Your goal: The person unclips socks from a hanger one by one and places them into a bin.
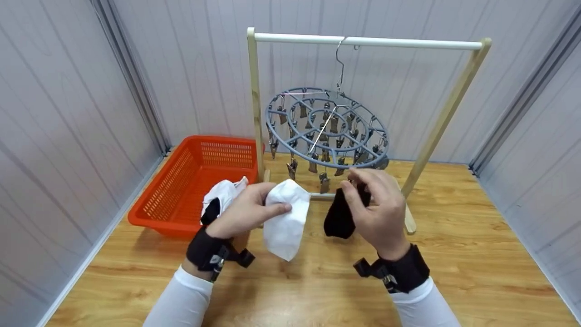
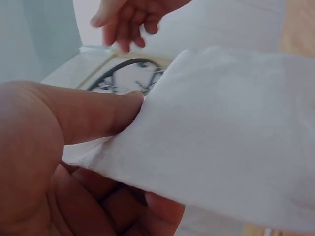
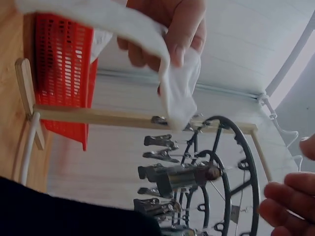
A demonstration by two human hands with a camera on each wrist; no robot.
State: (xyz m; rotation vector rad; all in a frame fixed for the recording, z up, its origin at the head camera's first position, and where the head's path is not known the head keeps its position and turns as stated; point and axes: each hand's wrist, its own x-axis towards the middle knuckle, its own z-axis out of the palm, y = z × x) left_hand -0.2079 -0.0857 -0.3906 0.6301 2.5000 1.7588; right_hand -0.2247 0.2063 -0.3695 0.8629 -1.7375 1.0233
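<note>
My left hand [image 1: 247,209] pinches a white sock [image 1: 287,231] between thumb and fingers, and the sock hangs flat below the rack's near edge. In the left wrist view the thumb lies over the edge of this sock [image 2: 211,132]. A black sock [image 1: 338,218] hangs under the round clip hanger [image 1: 290,145]; its top is hidden behind my right hand [image 1: 381,209]. The right hand's fingers are loosely bent, with thumb and fingertips apart. In the right wrist view those fingers [image 3: 290,206] stand away from the black sock [image 3: 74,211], holding nothing.
An orange-red basket [image 1: 163,181] stands at the left with white and black cloth pieces [image 1: 224,195] at its near right corner. The hanger hangs by a hook from the white bar [image 1: 408,43] of a wooden stand [image 1: 447,118]. Several metal clips [image 1: 324,181] dangle from it.
</note>
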